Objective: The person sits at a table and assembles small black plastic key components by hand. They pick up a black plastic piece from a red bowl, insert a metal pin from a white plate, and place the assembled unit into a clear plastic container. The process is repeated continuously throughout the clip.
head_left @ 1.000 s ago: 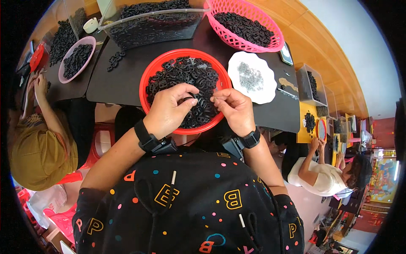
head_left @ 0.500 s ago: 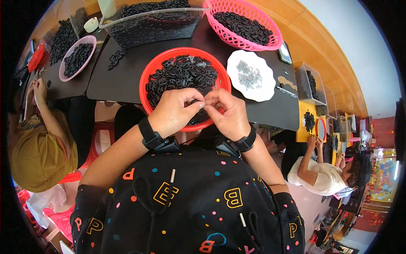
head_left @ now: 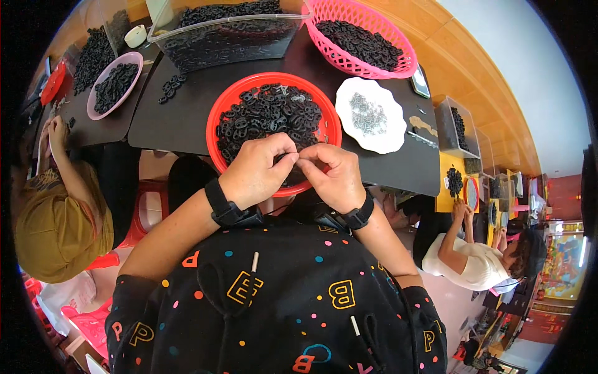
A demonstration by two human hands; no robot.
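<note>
Over the near side of a red basin (head_left: 219,106), my two hands meet with their fingertips close together. Small black oval parts with holes (head_left: 265,115) fill the basin, with a few thin metal pieces on top. My left hand (head_left: 258,165) is closed in a pinch, and a bit of black shows between its thumb and fingers, so it seems to hold one black part. My right hand (head_left: 333,174) pinches at the same spot; what its fingertips grip is too small to tell. Right of the basin lies a white scalloped plate (head_left: 390,112) with small metal pins (head_left: 369,115).
A clear plastic bin (head_left: 230,50) and a pink basket (head_left: 317,43) of black parts stand behind the basin. Some loose black parts (head_left: 171,88) lie to the left, near a pale pink bowl (head_left: 138,59). Co-workers sit at the left (head_left: 65,218) and right (head_left: 464,249).
My right hand has turned and dropped slightly, its fingers now bent closer over the thumb. The left hand keeps its pinch near the same place.
</note>
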